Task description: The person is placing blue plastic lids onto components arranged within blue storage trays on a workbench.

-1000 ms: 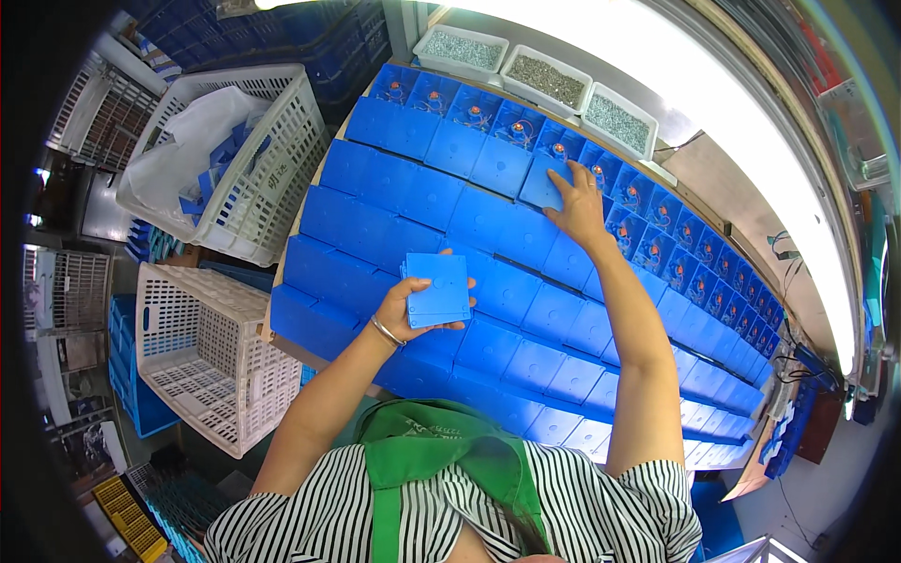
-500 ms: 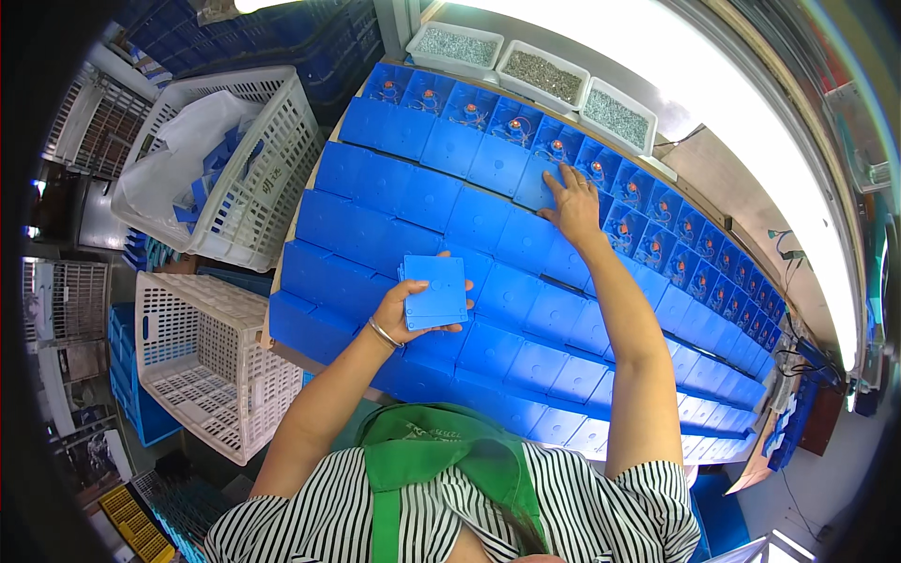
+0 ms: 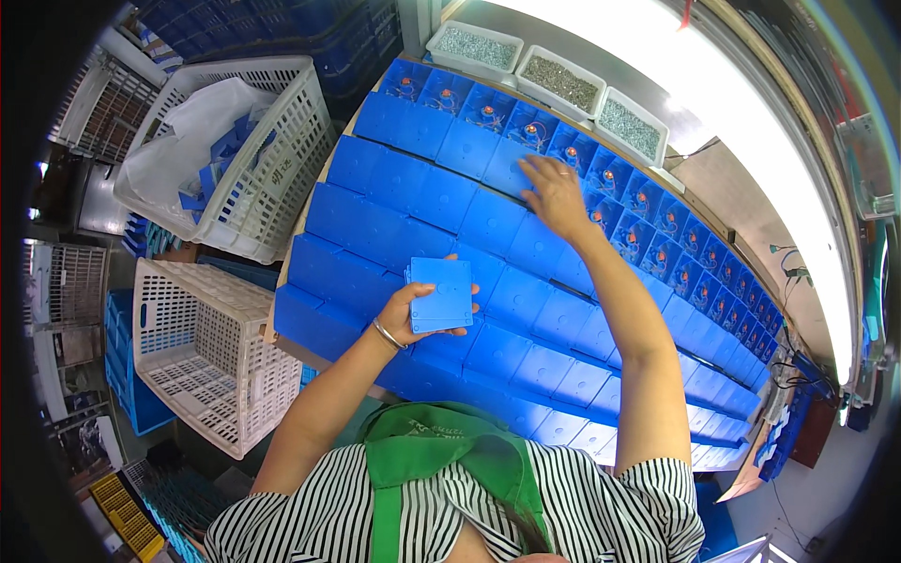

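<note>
In my left hand (image 3: 432,305) is a small stack of flat, square blue plastic covers (image 3: 441,295), gripped at the edges with the thumb on the near side. My right hand (image 3: 556,195) is over the upper rows of blue boxes, fingers stretched out and slightly blurred, fingertips at a flat blue cover (image 3: 504,161). Whether they touch it I cannot tell. Along the far side, open blue boxes (image 3: 642,199) hold thin wires and a small orange-red part each. Closer to me, rows of boxes have flat blue tops (image 3: 441,202).
Three white trays (image 3: 561,79) of small metal pieces stand along the back edge. At the left are a white crate (image 3: 282,178) with blue pieces and a plastic bag, and another white crate (image 3: 202,352) below it. A bright lamp (image 3: 751,122) stretches across the far right.
My right hand has moved left across the upper rows, its fingers now pointing further left. My left hand still holds the covers. The whole view has shifted slightly.
</note>
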